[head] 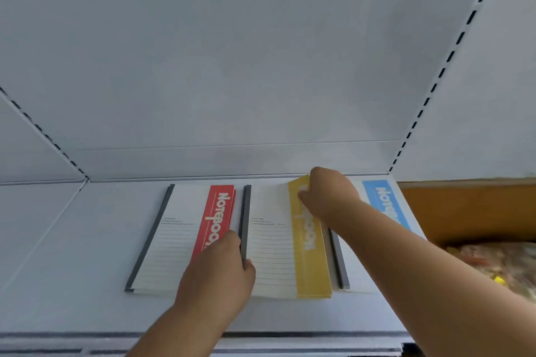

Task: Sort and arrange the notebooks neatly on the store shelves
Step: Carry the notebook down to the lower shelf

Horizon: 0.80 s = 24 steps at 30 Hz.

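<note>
Head view, angled down (close), shelf (87,240)

Blue notebook (384,203) partly behind right forearm (406,246)

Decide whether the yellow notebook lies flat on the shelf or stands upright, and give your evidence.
Flat. The yellow notebook lies cover up on the shelf, its whole lined front and yellow band showing, between the red and blue notebooks.

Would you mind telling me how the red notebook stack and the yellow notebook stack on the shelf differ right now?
The red notebook stack lies left of the yellow notebook stack. The red one lies flat and square; the yellow one's far corner is lifted. The left hand rests between both, while the right hand grips only the yellow. Both share white lined covers, dark spines and a coloured band.
</note>
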Tool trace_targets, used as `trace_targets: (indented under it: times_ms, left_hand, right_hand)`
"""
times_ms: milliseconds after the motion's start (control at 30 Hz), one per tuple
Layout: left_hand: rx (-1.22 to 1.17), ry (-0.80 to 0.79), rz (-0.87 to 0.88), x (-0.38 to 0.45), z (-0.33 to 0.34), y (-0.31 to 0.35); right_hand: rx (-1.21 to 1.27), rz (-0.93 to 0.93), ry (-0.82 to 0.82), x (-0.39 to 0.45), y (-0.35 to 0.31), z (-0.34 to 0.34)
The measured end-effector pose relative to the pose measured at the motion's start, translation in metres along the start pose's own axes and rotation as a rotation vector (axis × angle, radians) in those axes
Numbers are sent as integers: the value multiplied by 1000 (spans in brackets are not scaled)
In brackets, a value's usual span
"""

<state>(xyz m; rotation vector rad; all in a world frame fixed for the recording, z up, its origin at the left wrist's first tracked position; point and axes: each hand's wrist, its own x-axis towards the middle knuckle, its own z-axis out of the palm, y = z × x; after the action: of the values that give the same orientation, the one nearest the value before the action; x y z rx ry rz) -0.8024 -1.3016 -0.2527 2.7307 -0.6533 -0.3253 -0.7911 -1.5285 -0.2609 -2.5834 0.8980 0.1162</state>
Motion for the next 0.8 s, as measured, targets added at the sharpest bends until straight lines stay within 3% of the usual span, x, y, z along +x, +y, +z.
trace_targets:
  times_ms: [200,367,567,800]
  left_hand:
    - [58,83,25,-9,-10,-14]
    - [4,206,-12,-45,-53,-66]
    - [-74,373,-163,-148,-129,-232]
    - [-115,570,-354,-251,-217,-434]
  right_hand:
    - [-36,-55,58,-26,-19,-8]
    - [63,-301,136,-91,-104,-5]
    - [201,-554,106,-189,-279,50]
    - [286,-779,-57,-295,-487,139]
